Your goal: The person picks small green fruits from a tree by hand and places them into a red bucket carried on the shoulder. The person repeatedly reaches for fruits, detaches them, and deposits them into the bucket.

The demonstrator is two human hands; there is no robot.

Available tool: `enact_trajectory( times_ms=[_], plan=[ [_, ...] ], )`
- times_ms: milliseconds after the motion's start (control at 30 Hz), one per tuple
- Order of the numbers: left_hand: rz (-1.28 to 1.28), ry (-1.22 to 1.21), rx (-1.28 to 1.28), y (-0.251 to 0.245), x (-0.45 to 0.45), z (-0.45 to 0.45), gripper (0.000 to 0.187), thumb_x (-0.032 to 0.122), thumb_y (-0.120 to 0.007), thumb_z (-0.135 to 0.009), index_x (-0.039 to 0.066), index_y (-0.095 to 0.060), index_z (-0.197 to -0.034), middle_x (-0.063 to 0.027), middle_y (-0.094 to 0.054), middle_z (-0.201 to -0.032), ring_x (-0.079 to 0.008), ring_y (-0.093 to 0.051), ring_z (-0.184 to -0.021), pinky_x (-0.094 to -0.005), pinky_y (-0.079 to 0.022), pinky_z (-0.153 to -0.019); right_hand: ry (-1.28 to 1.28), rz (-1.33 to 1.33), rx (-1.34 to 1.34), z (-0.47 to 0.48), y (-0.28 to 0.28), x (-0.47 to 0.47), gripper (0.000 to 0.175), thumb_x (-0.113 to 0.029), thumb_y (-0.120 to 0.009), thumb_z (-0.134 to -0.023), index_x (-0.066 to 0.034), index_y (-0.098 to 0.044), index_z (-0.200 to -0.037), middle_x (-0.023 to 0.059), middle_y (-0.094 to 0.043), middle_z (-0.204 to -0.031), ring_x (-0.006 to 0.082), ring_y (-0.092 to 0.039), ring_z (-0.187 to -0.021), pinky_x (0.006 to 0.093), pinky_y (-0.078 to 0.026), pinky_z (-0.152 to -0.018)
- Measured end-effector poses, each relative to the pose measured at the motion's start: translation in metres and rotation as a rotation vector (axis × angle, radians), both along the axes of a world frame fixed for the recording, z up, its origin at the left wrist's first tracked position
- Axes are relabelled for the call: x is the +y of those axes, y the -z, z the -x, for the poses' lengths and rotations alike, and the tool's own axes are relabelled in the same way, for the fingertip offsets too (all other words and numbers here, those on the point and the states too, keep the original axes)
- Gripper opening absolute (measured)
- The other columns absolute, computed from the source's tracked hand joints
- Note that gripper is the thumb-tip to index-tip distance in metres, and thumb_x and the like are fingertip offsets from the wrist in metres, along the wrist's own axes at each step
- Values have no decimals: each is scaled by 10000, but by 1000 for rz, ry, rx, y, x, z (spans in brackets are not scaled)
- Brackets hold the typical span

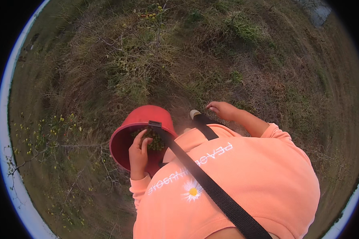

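A red plastic bucket [149, 115] hangs against my left side from a black webbing strap [194, 170] that crosses my chest. Inside it lies a heap of small green round fruits [157, 143]. My left hand [139, 152] is over the bucket's mouth, fingers bent and apart, with nothing seen between them. The fingertips are just in front of the fruit from this angle; whether they touch it is unclear. On the other side, my right hand [223, 110] hangs away from my body above the grass, fingers loosely curled. Its palm is hidden.
Thin, bare-looking branches with yellow-green fruits [61, 118] spread at the left. A further fruiting branch [152, 15] rises ahead, over tangled twigs [119, 44]. Dry grass [257, 71] covers the ground. A shoe tip [194, 113] shows below me.
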State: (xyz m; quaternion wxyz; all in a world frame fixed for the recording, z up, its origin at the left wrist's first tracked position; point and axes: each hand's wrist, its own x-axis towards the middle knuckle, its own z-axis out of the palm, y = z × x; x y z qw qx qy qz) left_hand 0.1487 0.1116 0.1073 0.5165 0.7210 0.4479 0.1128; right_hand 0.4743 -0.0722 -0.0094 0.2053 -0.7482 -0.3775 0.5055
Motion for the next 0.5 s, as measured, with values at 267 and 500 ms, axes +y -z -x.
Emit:
enact_trajectory(
  times_ms=[267, 500],
  plan=[
    [253, 135, -259, -35, -20, -64, 103, 20, -613, -859, -36, -667, -926, -80, -680, -817, -128, -648, -746, -234, -508, -676, 355, -278, 144, 17, -106, -42, 230, -185, -491, -952, -47, -614, -1090, 29, -602, -721, 106, -556, -656, 291, -467, -627],
    [680, 316, -532, -50, -50, -160, 100, 102, -633, -873, 4, -626, -852, -44, -618, -747, -112, -569, -688, -237, -460, -652, 497, -694, 411, -5, -181, -31, 211, -151, -524, -945, 8, -614, -1052, 38, -637, -816, 92, -603, -797, 247, -493, -741]
  ],
)
